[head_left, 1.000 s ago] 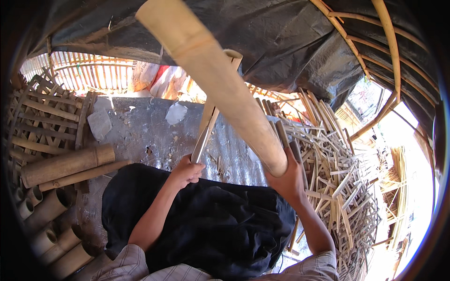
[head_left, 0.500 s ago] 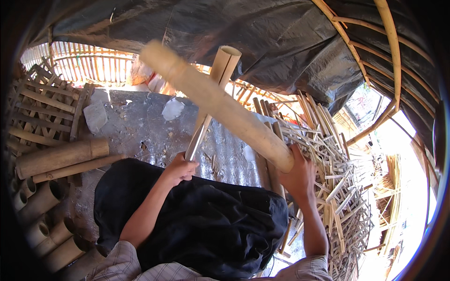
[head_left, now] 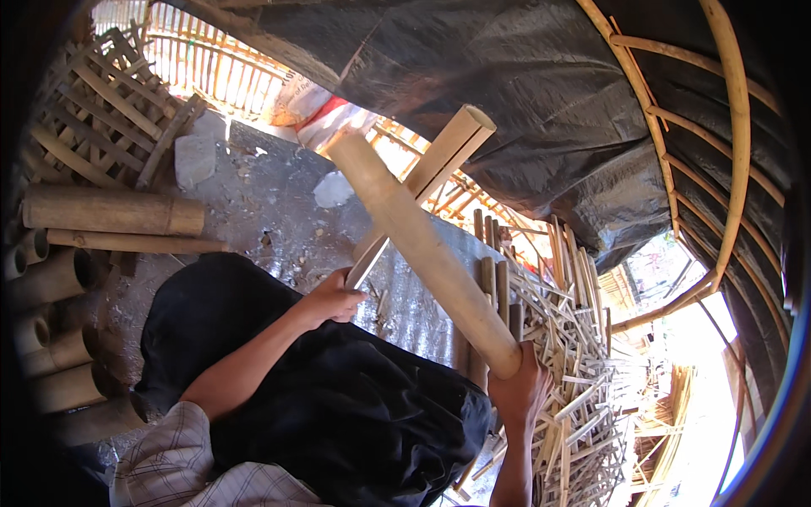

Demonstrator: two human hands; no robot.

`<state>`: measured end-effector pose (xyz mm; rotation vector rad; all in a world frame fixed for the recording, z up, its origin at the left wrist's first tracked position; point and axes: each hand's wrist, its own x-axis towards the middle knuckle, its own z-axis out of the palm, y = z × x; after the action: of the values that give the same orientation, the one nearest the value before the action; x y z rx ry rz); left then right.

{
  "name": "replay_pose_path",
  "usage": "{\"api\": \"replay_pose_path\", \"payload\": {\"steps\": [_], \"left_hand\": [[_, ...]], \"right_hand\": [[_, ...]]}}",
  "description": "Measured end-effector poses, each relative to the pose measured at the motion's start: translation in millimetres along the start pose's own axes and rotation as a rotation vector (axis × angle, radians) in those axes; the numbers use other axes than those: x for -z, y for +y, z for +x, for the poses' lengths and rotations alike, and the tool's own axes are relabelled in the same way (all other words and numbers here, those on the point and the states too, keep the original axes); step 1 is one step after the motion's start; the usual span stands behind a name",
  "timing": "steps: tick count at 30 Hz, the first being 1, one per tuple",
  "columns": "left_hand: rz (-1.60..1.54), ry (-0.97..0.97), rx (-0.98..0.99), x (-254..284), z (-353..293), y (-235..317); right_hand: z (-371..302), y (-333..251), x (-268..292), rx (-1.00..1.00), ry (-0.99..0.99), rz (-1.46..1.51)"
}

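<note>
My right hand (head_left: 517, 387) is closed round the near end of a thick bamboo club (head_left: 439, 266), which slants up to the left. Behind it, the club crosses a bamboo tube (head_left: 452, 148) with a dark split along its length; whether they touch I cannot tell. My left hand (head_left: 334, 300) grips the lower part of this tube, where a pale narrow edge shows. The tube's round open end points up and to the right. Black cloth (head_left: 338, 406) covers my lap below both hands.
Thick bamboo lengths (head_left: 114, 211) are stacked on the left, near a slatted bamboo frame (head_left: 101, 110). A grey metal sheet (head_left: 253, 194) lies ahead. Split bamboo strips (head_left: 566, 380) pile up on the right. Black sheeting (head_left: 524, 93) hangs from bent poles (head_left: 735, 152).
The club, blurred before, now shows sharply, its far end lower and further right. My right hand is lower in view. The whole view has turned, and the split tube leans further right.
</note>
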<state>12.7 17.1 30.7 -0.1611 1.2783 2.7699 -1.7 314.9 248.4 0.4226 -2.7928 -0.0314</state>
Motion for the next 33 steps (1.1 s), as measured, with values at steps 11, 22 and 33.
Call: {"api": "replay_pose_path", "payload": {"steps": [11,22,33], "left_hand": [[0.072,0.052,-0.105,6,0,-16],[0.119,0.024,0.008,-10,-5,1],[0.147,0.008,0.113,-16,-3,-14]], "right_hand": [[13,16,-86,-0.017,-0.530,0.349],[4,1,-36,0.040,-0.086,0.547],[-30,15,-26,-0.041,-0.539,0.761]]}}
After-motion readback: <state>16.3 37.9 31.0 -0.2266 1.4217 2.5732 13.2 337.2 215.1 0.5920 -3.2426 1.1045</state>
